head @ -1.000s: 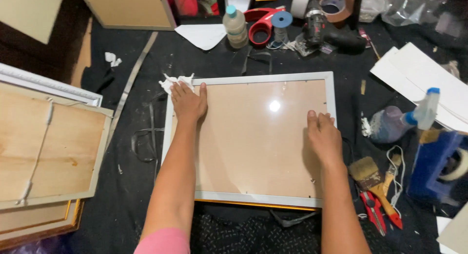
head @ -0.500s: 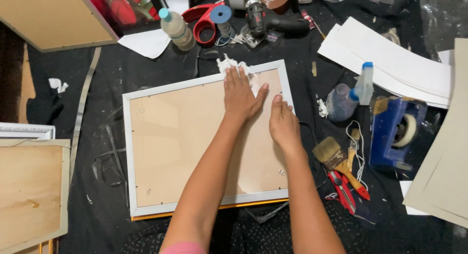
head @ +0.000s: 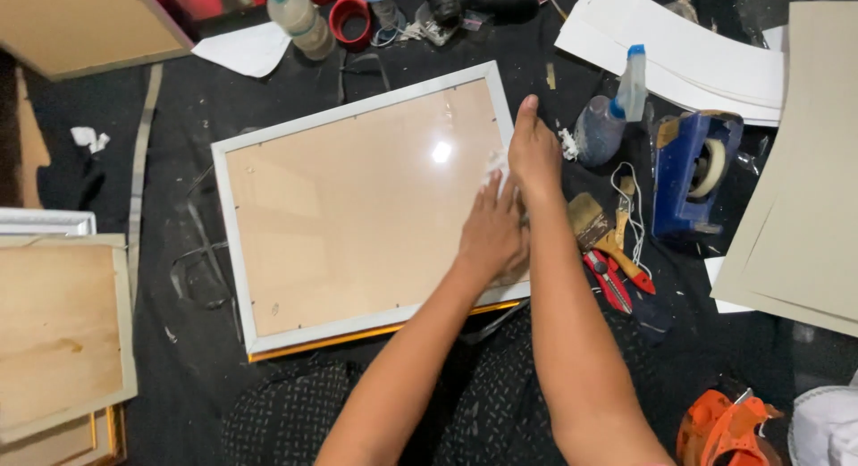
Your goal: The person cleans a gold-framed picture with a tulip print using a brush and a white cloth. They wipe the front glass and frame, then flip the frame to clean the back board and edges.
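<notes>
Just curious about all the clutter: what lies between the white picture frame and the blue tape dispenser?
In the head view, a small spray bottle, a wooden paintbrush and looped white string lie between the white picture frame and blue tape dispenser.

Not much packaging here, and no screens or signs that I can spot. There's a clear plastic bottle (head: 298, 19) with a blue cap and a pale label wrap lying tilted at the top edge, near the red tape rolls. The only other one is a small grey spray bottle (head: 606, 117) with a blue-and-white nozzle, just right of the frame's top corner, beside the blue tape dispenser (head: 693, 171).
</notes>
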